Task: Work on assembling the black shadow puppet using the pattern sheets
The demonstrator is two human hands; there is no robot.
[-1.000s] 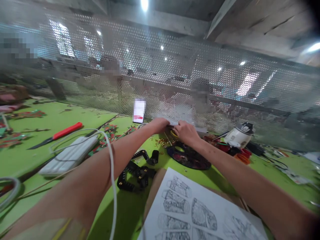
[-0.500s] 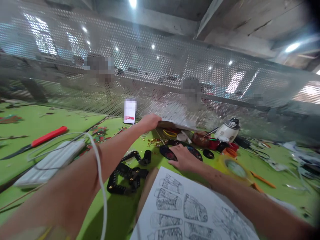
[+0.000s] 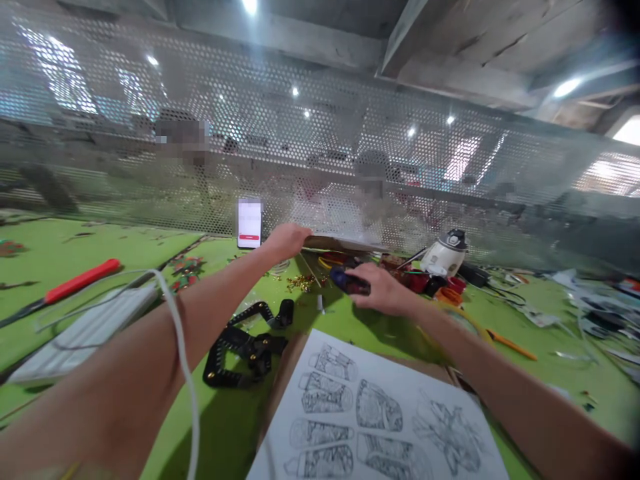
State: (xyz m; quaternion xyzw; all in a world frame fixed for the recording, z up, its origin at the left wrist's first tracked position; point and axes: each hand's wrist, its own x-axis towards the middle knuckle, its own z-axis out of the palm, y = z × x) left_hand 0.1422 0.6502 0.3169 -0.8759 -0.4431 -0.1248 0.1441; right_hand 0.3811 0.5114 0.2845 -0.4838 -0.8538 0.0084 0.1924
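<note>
My left hand point(image 3: 289, 241) reaches to the back of the green table, its fingers closed on the near edge of a thin board point(image 3: 345, 244) with a brown edge, lifted in front of the mesh. My right hand point(image 3: 384, 290) is closed around a dark rounded piece point(image 3: 353, 282), held above the table; its exact kind is unclear. Gold beads point(image 3: 304, 283) lie scattered between the hands. A sheet of line drawings point(image 3: 345, 407) lies on cardboard nearest me. Left of it stands a black jointed bracket point(image 3: 250, 343).
A perforated metal screen point(image 3: 280, 147) closes off the back, with a lit phone point(image 3: 249, 223) leaning there. A white cable point(image 3: 183, 360) crosses my left forearm near a power strip point(image 3: 90, 330) and a red-handled knife point(image 3: 83, 281). On the right are a white pot point(image 3: 444, 255) and yellow tape point(image 3: 463, 320).
My right hand has picked up the dark piece from the table and raised it, baring the green surface beneath. My left hand keeps hold of the board. The view has shifted slightly.
</note>
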